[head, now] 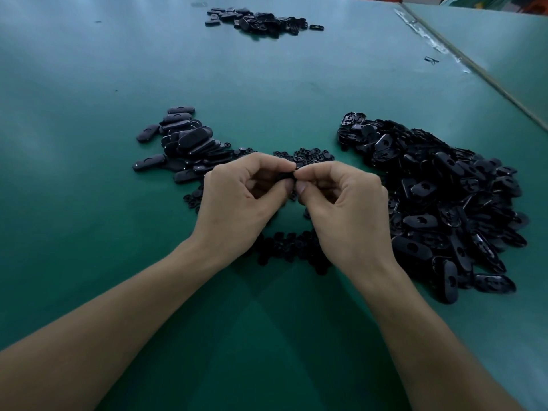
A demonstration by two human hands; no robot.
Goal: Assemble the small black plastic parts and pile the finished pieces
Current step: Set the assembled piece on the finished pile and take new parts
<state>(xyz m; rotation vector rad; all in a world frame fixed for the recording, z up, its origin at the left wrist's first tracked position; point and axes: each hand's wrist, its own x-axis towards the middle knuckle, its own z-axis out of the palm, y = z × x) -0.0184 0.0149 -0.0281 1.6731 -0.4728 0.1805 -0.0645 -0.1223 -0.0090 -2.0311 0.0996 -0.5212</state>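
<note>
The left hand [237, 200] was curled above the green table [89, 114], its thumb and forefinger pinching the left end of a small black part [288, 174]. The other fingers were folded loosely into the palm. The part sat between the two hands at mid-table, raised off the surface. Only a dark sliver of it showed past the fingertips, so its shape could not be told. The right hand [344, 209] met it from the other side, thumb and forefinger pinching the right end, with the remaining fingers bent under. The fingertips of both hands nearly touched.

To the left lay the left pile [184, 143] of closed, smooth, matte black ovals, each with a small notch on top. They were stacked loosely and a few lay scattered at the edges. Small round black discs [308, 155] with toothed rims lay just beyond the hands, and more lay under the wrists [284, 247]. To the right spread the heap [444, 197], far larger, of glossy open oval shells. Many showed ribbed insides or a keyhole cut-out. A far pile [261, 22] of similar black pieces sat well apart at the table's top edge.
</note>
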